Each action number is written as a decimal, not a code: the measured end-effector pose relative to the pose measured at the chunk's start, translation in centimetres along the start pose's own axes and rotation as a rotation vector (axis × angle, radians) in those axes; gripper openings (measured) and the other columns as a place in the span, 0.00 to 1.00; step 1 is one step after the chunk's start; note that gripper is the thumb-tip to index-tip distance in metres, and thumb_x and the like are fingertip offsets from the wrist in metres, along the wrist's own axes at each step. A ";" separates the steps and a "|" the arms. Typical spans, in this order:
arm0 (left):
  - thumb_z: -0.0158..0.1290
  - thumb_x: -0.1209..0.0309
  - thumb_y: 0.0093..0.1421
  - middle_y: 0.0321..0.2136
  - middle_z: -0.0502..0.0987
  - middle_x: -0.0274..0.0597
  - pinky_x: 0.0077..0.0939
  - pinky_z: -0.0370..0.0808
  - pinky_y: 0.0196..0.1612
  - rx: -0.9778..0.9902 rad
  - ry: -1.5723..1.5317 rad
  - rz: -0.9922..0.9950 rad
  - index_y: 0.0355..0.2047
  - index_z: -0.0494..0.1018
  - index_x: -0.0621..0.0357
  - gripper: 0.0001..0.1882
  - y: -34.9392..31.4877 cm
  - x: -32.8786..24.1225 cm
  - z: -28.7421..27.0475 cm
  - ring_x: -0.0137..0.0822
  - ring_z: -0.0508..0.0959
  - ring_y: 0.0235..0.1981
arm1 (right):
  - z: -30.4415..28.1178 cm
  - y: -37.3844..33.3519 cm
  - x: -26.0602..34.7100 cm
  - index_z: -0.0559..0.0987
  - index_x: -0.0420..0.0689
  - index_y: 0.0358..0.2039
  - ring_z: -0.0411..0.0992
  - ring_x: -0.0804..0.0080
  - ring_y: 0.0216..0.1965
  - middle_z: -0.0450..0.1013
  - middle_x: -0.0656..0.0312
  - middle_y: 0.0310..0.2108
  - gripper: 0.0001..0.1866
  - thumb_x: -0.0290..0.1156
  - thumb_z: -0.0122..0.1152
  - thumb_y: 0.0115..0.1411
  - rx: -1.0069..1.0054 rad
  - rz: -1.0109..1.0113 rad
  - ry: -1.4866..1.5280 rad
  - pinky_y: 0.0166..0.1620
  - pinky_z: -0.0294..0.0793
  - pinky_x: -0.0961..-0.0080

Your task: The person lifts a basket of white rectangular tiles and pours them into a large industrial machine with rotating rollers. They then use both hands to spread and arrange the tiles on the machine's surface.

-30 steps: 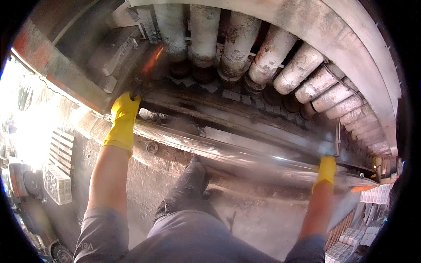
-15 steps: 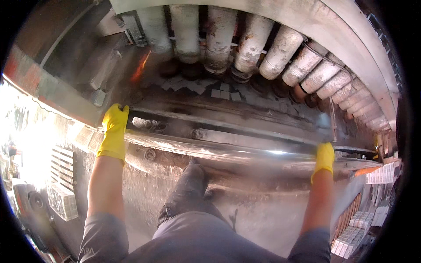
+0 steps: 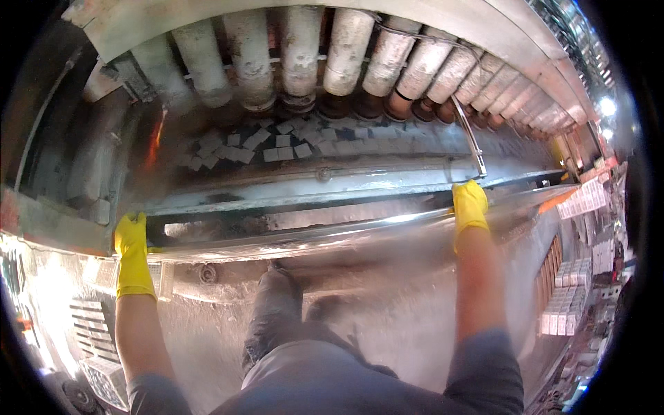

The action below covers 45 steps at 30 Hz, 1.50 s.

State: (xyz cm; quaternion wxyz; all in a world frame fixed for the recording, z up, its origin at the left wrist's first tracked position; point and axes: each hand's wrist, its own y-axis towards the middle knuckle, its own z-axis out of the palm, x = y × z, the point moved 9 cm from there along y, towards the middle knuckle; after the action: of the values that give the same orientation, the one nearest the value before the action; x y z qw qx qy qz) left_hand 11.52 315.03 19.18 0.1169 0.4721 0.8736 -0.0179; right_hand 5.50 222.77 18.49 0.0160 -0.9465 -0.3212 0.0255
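Yellow rubber gloves cover both my hands. My left hand is closed at the left end of a long grey metal panel, fingers curled at its edge. Farther right, my right hand is closed on the same panel's edge, below a thin upright metal bar. Behind the panel, many pale square pieces lie on a dark, wet-looking bed. A shiny rounded metal rail runs nearer to me, with a gap between it and the panel. The fingertips are mostly hidden.
A row of stained upright cylinders hangs beneath a pale curved beam. White stacked blocks and a wooden rack stand at right. Slatted pallets and a wheel are at left. Dusty floor lies below.
The view has turned, and both hands appear farther left, the left one lower and the right one higher. More pale square pieces show behind the panel. Both hands stay closed on it.
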 end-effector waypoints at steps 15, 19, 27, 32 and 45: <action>0.57 0.49 0.59 0.39 0.84 0.52 0.42 0.77 0.47 -0.041 -0.044 0.012 0.45 0.81 0.59 0.26 -3.0 0.9 0.7 0.51 0.83 0.43 | 1.0 -2.1 -3.4 0.82 0.45 0.50 0.76 0.48 0.55 0.78 0.46 0.51 0.26 0.50 0.58 0.59 -0.014 0.054 0.098 0.54 0.75 0.54; 0.57 0.48 0.58 0.41 0.83 0.54 0.42 0.76 0.48 -0.084 0.002 -0.007 0.46 0.80 0.59 0.27 -4.3 1.5 -0.2 0.51 0.83 0.45 | 2.3 -2.1 -4.7 0.81 0.45 0.50 0.75 0.49 0.55 0.77 0.46 0.52 0.26 0.49 0.58 0.59 -0.033 0.026 0.122 0.55 0.74 0.54; 0.54 0.47 0.60 0.45 0.82 0.55 0.46 0.76 0.51 -0.049 0.024 0.003 0.48 0.80 0.57 0.28 -5.7 2.9 0.1 0.56 0.81 0.48 | 4.4 -2.0 -7.1 0.79 0.43 0.53 0.76 0.47 0.54 0.77 0.44 0.52 0.28 0.50 0.56 0.59 -0.073 -0.070 0.136 0.54 0.75 0.53; 0.54 0.47 0.61 0.45 0.82 0.54 0.46 0.76 0.51 -0.063 0.040 0.012 0.48 0.80 0.55 0.27 -6.1 3.2 -0.4 0.55 0.80 0.49 | 9.0 2.1 -9.0 0.78 0.43 0.55 0.76 0.47 0.54 0.77 0.45 0.53 0.30 0.52 0.57 0.59 -0.085 -0.206 -0.012 0.54 0.75 0.53; 0.55 0.50 0.62 0.43 0.82 0.53 0.45 0.77 0.48 -0.069 -0.012 0.035 0.45 0.80 0.55 0.23 -7.1 2.4 -1.8 0.55 0.81 0.46 | 9.7 3.2 -9.1 0.75 0.44 0.59 0.74 0.48 0.57 0.75 0.45 0.55 0.32 0.51 0.58 0.60 -0.060 -0.197 -0.062 0.57 0.73 0.54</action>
State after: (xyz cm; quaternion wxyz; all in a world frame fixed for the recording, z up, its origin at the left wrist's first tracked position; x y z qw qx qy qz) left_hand 4.03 313.27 19.79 0.1385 0.4831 0.8645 0.0116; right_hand -0.31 214.81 9.05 -0.0198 -0.9091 -0.4138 0.0433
